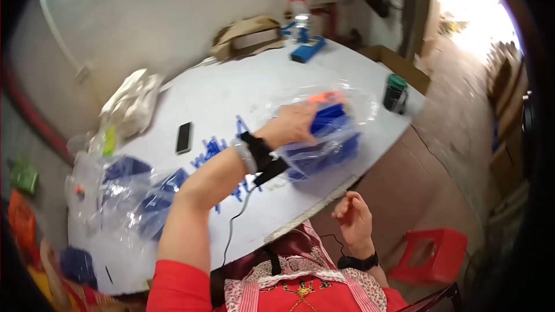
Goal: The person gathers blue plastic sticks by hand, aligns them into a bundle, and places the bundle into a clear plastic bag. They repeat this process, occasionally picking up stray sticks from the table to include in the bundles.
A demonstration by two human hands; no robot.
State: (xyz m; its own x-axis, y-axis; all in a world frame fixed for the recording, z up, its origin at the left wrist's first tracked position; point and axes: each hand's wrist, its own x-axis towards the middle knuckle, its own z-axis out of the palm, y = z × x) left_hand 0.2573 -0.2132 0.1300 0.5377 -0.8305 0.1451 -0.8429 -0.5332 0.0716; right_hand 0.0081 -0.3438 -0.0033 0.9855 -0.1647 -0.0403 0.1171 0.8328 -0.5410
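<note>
My left hand (pixel 292 124) reaches across the table onto a clear plastic bag (pixel 300 162) packed with dark blue pieces (pixel 329 117). Motion smears its fingers, and where they meet the bag I cannot tell whether they grip anything. An orange piece (pixel 326 97) shows at the far side of the bag. Under my left forearm lie loose blue strips (pixel 211 150), scattered over the white tabletop. My right hand (pixel 354 219) is off the table, just beyond its near edge, with its fingers curled in and nothing visible in them.
More clear bags with blue pieces (pixel 130 196) lie at the left. A phone (pixel 184 137), a green-lidded cup (pixel 395 93), a blue box (pixel 308 49) and a tan bag (pixel 245 37) stand about the white table (pixel 225 92). A red stool (pixel 430 257) is at right; another person's arm (pixel 55 277) shows lower left.
</note>
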